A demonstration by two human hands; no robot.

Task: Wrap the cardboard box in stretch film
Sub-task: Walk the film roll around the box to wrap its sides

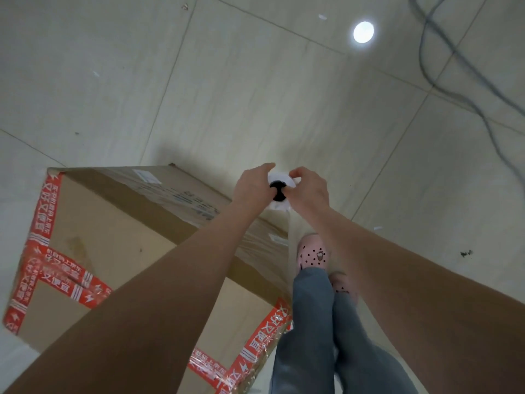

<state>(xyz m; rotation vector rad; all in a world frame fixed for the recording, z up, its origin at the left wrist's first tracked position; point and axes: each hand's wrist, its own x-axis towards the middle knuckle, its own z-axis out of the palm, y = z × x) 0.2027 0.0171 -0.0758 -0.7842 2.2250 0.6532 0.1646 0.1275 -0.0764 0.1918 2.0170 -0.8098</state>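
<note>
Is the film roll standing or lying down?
Upright: the stretch film roll shows its core hole, gripped by left hand and right hand.

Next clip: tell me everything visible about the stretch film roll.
The stretch film roll is seen end-on, axis roughly upright: white wound film round a black core hole. It is held off the far right corner of the cardboard box. The left hand grips its left side and the right hand its right, covering much of it. A translucent sheet of film runs from it down to the box's right edge. Its lower length is hidden.
</note>
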